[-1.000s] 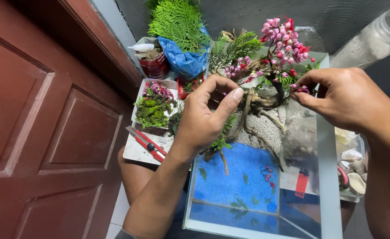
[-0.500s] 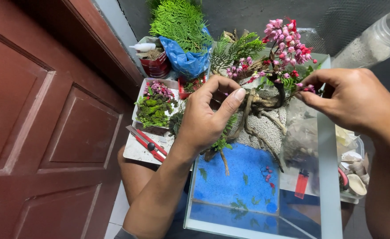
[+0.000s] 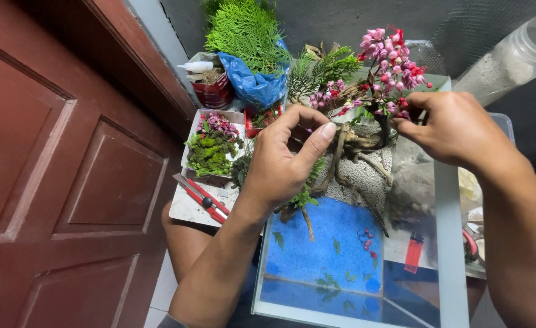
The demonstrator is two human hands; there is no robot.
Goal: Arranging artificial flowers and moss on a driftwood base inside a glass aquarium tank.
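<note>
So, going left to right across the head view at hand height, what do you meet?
Red door → tray of moss → left hand → driftwood → right hand, pinching at the pink flowers. The red cutter lies just below the tray.

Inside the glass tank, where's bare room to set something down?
Free: the blue sand between the front glass and the white gravel, only small leaves on it. Crowded: the back, with driftwood, pink flowers, left hand and right hand.

A clear glass tank (image 3: 444, 200) is sitting right of a white tray of green moss (image 3: 210, 149). Red-handled scissors (image 3: 202, 199) are lying before that tray, and a blue plastic bag of green foliage (image 3: 253, 82) is standing behind it.
</note>
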